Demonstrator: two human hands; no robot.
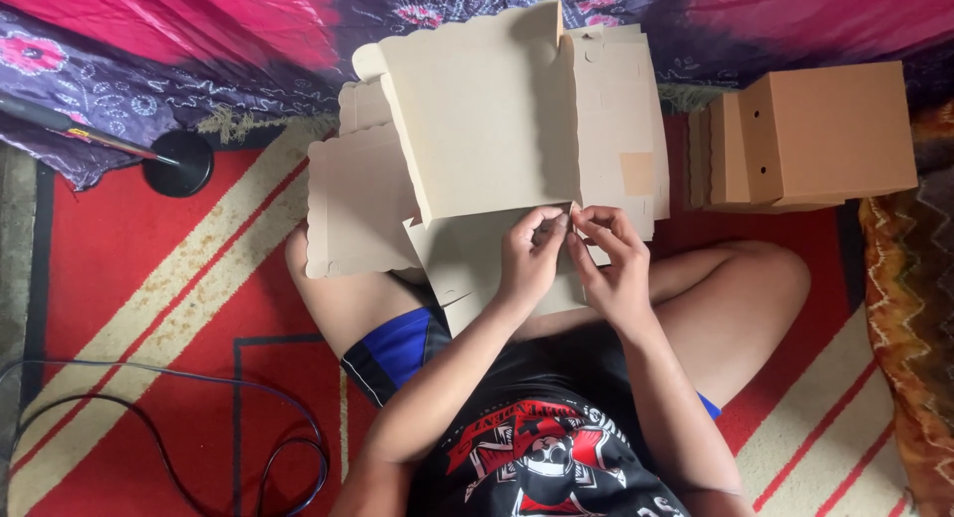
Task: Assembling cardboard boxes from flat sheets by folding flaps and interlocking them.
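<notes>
While the person sits cross-legged on a red rug with cream stripes [149,308], both hands meet at the near edge of a flat, unfolded cardboard box blank [487,119] that rests over the lap. The left hand [530,257] pinches the cardboard edge between thumb and fingertips, fingers curled narrow around it. The right hand [613,263] does the same just beside it, its fingertips touching the same edge, so the two hands are almost in contact. A further stack of flat blanks with scalloped edges [348,204] lies beneath and to the left of the one held, spreading out over the knee. To the right, well apart from the hands, a pile of already folded cardboard boxes [815,139] stands on the rug. A black round base with a thin rod [179,162] sits at upper left beside patterned pink and purple fabric [149,40], and a dark cable [238,418] loops across the rug at lower left.
</notes>
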